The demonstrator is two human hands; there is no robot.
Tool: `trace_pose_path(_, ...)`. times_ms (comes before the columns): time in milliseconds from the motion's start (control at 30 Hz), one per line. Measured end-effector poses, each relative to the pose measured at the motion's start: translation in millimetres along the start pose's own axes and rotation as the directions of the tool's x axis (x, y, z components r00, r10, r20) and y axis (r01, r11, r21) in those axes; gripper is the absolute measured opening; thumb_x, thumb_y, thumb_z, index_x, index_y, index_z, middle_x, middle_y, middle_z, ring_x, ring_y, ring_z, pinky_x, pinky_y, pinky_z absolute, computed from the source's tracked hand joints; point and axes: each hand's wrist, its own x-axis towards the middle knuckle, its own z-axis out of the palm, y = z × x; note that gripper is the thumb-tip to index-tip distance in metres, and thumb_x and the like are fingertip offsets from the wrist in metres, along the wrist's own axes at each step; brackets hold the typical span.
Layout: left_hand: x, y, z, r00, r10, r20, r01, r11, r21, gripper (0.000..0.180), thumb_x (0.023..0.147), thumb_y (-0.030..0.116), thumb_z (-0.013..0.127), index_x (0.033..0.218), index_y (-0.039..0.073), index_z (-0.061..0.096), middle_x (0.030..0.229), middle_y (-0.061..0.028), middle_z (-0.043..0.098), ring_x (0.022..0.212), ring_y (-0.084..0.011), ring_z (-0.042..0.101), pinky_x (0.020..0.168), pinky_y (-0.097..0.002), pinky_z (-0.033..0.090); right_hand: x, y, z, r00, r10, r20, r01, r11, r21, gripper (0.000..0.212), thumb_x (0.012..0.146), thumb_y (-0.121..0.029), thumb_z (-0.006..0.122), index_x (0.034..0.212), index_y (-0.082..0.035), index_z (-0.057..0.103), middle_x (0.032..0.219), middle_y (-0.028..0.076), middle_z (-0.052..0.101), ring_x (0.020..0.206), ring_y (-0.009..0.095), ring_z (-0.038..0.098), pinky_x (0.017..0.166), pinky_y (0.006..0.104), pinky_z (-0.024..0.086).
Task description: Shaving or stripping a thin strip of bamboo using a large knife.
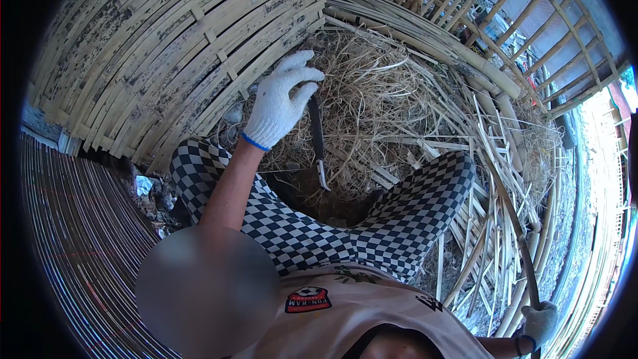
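Bamboo: left hand [279, 103] grips knife [318, 143] over shavings [379, 100] | right hand [539, 322] clamps strip [515, 226], near right | panel [166, 46] woven; loose strips [478, 159] left.

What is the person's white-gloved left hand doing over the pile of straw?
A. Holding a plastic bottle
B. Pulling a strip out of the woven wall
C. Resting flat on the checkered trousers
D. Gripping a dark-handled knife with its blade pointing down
D: the left hand closes around the top of a dark-handled knife that hangs blade-down over the straw.
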Motion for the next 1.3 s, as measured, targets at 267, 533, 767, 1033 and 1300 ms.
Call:
trace_pose_path(267,0,8,-10,0.888,-0.409,0.209,0.451,0.862,-0.233,0.051,0.093,0.013,0.070,0.141,0.004,0.053,0.097,-0.0098,0.073,0.087,-0.0148,0.071,0.078,-0.0267,0.056,-6,-16,-55,0.972,-0.111,0.206,0.056,0.965,0.258,0.017,0.080,-0.022,0.077,0.087,-0.007,0.077,0.068,0.007,0.069,0.061,0.015,0.059,0.062,0.0329,0.046)
trace_pose_path(533,-2,8,-10,0.957,-0.278,0.083,0.290,0.916,-0.278,0.054,0.093,0.015,0.071,0.143,0.007,0.051,0.103,-0.0107,0.073,0.090,-0.0179,0.071,0.083,-0.0328,0.056,16,-50,-32,0.914,-0.404,-0.029,0.359,0.775,0.521,0.028,0.073,-0.003,0.076,0.071,-0.002,0.048,0.061,0.000,0.035,0.059,0.011,0.033,0.053,0.0329,0.028)
trace_pose_path(767,-1,6,-10,0.972,-0.233,0.035,0.227,0.886,-0.404,0.023,0.096,0.013,0.067,0.116,0.001,0.066,0.098,-0.0094,0.072,0.091,-0.0160,0.070,0.081,-0.0291,0.056,37,-127,-29,0.828,-0.553,-0.097,0.483,0.614,0.625,0.019,0.072,0.000,0.073,0.074,-0.002,0.055,0.062,-0.003,0.035,0.059,0.007,0.032,0.053,0.0291,0.025)
trace_pose_path(1033,7,0,-20,0.830,-0.503,0.241,0.556,0.714,-0.425,0.030,0.096,0.023,0.070,0.114,0.000,0.068,0.102,-0.0094,0.070,0.084,-0.0120,0.068,0.075,-0.0249,0.054,73,-248,-12,0.725,-0.609,-0.322,0.657,0.472,0.587,0.024,0.069,-0.015,0.085,0.085,-0.005,0.071,0.062,0.008,0.055,0.054,0.018,0.048,0.056,0.0342,0.040)
trace_pose_path(1300,63,2,-64,0.862,-0.504,0.057,0.313,0.440,-0.841,0.061,0.102,0.032,0.059,0.143,-0.009,0.040,0.130,-0.0218,0.060,0.115,-0.0266,0.062,0.100,-0.0400,0.052,64,-409,6,0.500,-0.781,-0.374,0.500,-0.092,0.861,0.037,0.078,-0.012,0.081,0.066,-0.007,0.047,0.065,-0.009,0.034,0.059,0.004,0.030,0.052,0.0260,0.023)
